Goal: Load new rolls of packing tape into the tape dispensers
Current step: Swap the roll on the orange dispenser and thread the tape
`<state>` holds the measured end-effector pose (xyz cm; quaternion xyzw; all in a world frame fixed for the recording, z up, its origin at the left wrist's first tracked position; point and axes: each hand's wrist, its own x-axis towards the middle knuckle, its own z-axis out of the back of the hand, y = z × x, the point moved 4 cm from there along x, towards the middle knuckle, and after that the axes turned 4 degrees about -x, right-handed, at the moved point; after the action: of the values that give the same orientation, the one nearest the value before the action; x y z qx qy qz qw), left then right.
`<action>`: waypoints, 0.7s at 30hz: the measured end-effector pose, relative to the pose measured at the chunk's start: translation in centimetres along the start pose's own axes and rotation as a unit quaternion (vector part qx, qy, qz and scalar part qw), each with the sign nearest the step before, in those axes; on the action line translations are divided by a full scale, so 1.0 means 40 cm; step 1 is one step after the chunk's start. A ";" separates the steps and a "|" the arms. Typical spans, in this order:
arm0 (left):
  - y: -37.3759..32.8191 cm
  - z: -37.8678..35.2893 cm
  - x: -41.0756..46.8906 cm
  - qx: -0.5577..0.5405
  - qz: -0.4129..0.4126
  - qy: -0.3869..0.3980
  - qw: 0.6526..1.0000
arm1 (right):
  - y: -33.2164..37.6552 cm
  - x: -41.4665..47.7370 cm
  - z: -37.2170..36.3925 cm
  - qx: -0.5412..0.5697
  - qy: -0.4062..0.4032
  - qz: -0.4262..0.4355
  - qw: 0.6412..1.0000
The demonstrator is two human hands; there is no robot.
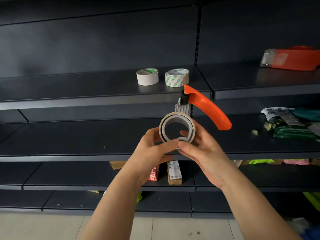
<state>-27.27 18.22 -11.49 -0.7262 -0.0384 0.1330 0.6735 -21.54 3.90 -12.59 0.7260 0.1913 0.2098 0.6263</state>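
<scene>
Head view: both hands hold a tape roll (pixel 173 116) and its orange dispenser (pixel 207 108) up in front of dark shelves.

The left hand (pixel 152 146) and right hand (pixel 202 151) each curl round the roll's lower rim, thumbs meeting at the bottom edge, with a right fingertip showing through the hollow core. The dispenser sticks up and to the right from the roll, its handle clear of both hands; whether the roll is fully seated on it I can't tell. The roll looks light and stiff, a hard smooth-sided ring that could slip, so rim and core seem the right places to hold. Two spare rolls (pixel 147 77) (pixel 177 77) stand on the shelf (pixel 86 87) above, well apart from the hands. A second dispenser (pixel 294 59) lies far right.
</scene>
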 end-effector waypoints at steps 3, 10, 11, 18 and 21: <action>-0.015 0.011 0.003 0.009 -0.005 -0.006 1.000 | 0.004 0.002 0.012 -0.016 0.039 -0.001 0.999; -0.019 0.010 0.012 0.024 -0.030 -0.042 0.998 | -0.011 0.005 0.016 -0.069 -0.004 0.002 0.998; -0.017 0.008 0.015 0.029 -0.030 -0.049 0.998 | -0.011 0.005 0.014 -0.085 -0.010 0.012 0.996; -0.026 -0.009 0.023 0.199 -0.096 -0.124 0.967 | -0.027 0.021 0.015 -0.184 -0.026 0.041 0.982; -0.030 -0.012 0.031 0.228 -0.104 -0.131 0.959 | -0.025 0.030 0.016 -0.197 -0.030 0.051 0.979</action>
<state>-25.82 18.17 -10.43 -0.5214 -0.1699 0.1617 0.8204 -20.19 4.17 -13.57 0.6029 0.0901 0.2525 0.7514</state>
